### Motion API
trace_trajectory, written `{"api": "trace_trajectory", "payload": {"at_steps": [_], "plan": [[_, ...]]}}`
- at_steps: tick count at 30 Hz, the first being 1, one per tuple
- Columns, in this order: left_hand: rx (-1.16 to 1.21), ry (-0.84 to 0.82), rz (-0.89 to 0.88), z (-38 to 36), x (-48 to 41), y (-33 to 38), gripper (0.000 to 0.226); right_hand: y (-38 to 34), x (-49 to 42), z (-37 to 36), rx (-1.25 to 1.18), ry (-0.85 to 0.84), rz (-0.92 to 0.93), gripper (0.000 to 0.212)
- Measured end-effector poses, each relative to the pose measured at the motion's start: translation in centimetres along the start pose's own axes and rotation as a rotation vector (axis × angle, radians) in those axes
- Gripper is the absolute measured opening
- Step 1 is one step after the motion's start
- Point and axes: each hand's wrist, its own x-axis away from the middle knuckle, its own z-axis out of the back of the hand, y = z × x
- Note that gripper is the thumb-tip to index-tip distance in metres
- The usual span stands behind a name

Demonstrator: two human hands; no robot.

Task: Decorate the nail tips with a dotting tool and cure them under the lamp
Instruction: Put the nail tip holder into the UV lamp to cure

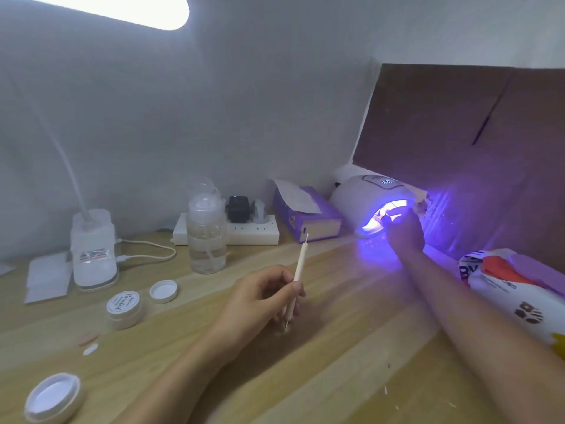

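Head view: left hand (260, 296) pinches the tool (298, 276) mid-shaft; it looks light and stiff. Right hand (403, 229) is at the lit lamp (354, 197), grip lost in glare. Two tips (88, 339) lie on the table (336, 347), probably tiny and slippery, so pinch the edges.

Pale wall (214, 102) behind a light wooden desk (336, 377), bright lamp head (122, 7) overhead.

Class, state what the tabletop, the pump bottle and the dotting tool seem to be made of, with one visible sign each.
The tabletop: pale wood or wood-look laminate, matt; grain streaks run along it. The pump bottle: probably clear plastic, glossy; liquid and tube show through. The dotting tool: smooth cream handle, plastic or painted wood; tips too small to tell.
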Motion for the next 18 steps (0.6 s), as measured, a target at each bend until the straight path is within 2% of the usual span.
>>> {"api": "trace_trajectory", "payload": {"at_steps": [4,10,15,18], "plan": [[-0.035,-0.001,0.000,0.0,0.1,0.0,0.017,-0.6,0.8,-0.8,-0.023,-0.113,0.077,0.031],[-0.064,-0.001,-0.011,0.1,0.1,0.2,0.017,-1.8,0.9,-1.6,-0.090,-0.174,0.009,0.040],[-0.052,-0.002,-0.014,0.0,0.1,0.2,0.018,-2.1,1.4,-1.2,-0.135,-0.272,-0.050,0.058],[-0.053,-0.002,-0.016,0.0,0.1,0.3,0.018,-2.6,1.5,-0.9,-0.188,-0.292,-0.061,0.057]]}}
